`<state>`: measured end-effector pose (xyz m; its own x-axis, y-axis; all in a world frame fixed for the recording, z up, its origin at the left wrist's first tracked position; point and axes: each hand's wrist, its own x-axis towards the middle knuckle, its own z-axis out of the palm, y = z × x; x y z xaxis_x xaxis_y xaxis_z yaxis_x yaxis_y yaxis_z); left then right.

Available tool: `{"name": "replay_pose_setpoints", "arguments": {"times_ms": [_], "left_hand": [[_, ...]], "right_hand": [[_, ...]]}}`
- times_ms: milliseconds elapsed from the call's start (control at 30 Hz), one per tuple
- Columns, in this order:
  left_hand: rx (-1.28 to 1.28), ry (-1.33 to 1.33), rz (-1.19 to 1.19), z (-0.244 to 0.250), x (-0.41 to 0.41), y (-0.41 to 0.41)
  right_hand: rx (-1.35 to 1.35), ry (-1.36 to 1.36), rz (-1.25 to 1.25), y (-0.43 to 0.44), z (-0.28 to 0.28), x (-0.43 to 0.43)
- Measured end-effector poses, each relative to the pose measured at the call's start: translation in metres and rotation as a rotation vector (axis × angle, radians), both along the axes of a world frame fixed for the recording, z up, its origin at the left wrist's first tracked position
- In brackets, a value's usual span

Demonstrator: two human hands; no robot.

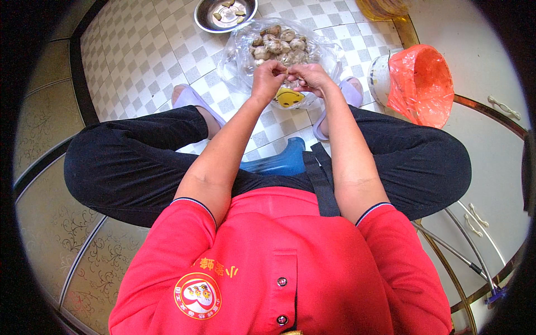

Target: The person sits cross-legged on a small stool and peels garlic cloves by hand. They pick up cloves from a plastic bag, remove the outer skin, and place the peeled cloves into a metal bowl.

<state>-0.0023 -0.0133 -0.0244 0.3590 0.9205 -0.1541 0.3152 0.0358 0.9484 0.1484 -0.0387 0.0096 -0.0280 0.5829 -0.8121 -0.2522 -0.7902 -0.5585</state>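
Note:
Whole garlic bulbs (278,44) lie heaped in a clear plastic bag (238,58) on the floor between my feet. My left hand (268,79) and my right hand (310,77) meet over the near side of the bag, fingertips close together on a small garlic clove (286,72), partly hidden by the fingers. A yellow smiling-face print shows on the bag just below them. Beyond the bag, at its upper left, a steel bowl (201,21) holds several loose garlic cloves (240,13).
A white bucket (379,79) stands right of the bag, beside a red plastic bag (418,88) that hangs open. A yellowish container (383,8) is at the top right. Cabinet doors (481,138) flank the tiled floor (138,63); a blue plastic stool (276,163) is beneath me.

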Motion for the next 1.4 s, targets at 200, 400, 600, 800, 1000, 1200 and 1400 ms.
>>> {"name": "replay_pose_setpoints", "arguments": {"times_ms": [200, 400, 600, 800, 1000, 1200, 1400], "left_hand": [[0.023, 0.015, -0.017, -0.002, 0.0, 0.0], [0.115, 0.076, -0.011, 0.001, 0.001, -0.001], [0.189, 0.132, -0.032, 0.006, 0.001, -0.001], [0.026, 0.04, 0.009, 0.003, 0.002, -0.001], [-0.333, -0.23, 0.091, -0.013, -0.002, 0.001], [-0.751, -0.637, 0.235, -0.017, -0.003, 0.004], [-0.979, -0.81, 0.327, -0.015, -0.011, 0.008]], "right_hand": [[0.021, 0.032, 0.014, -0.004, -0.015, 0.003], [0.034, 0.025, -0.039, -0.002, -0.014, 0.004], [0.069, -0.06, -0.003, -0.002, -0.016, 0.001], [0.049, -0.06, -0.008, -0.001, -0.016, 0.001], [0.022, -0.057, -0.002, -0.001, -0.015, 0.001], [0.025, -0.052, 0.032, -0.001, -0.014, 0.002], [-0.002, -0.086, -0.009, -0.004, -0.009, 0.005]]}}
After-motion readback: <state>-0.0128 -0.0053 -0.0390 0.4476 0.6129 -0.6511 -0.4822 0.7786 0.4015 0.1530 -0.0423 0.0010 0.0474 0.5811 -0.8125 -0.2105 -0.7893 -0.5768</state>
